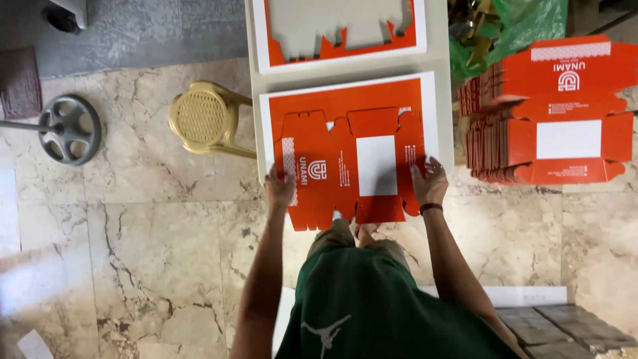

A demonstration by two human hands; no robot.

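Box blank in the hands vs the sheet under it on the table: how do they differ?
The box blank is punched out with a flapped outline; the sheet is a plain rectangle with a white border. The blank is held at both side edges by the left hand and right hand and overhangs the table; the sheet lies flat on it. Both are orange printed card.

box blank (pixel 352 169): thin card, orange print, slight sheen
sheet under (pixel 430 100): white-edged card, smooth
stack (pixel 551 113): same printed card, matt-ish
stool (pixel 206 119): yellow plastic, woven-look seat
floor (pixel 133 233): polished marble, veined, glossy
bag (pixel 525 23): green plastic film, shiny
wheel (pixel 70 129): grey metal
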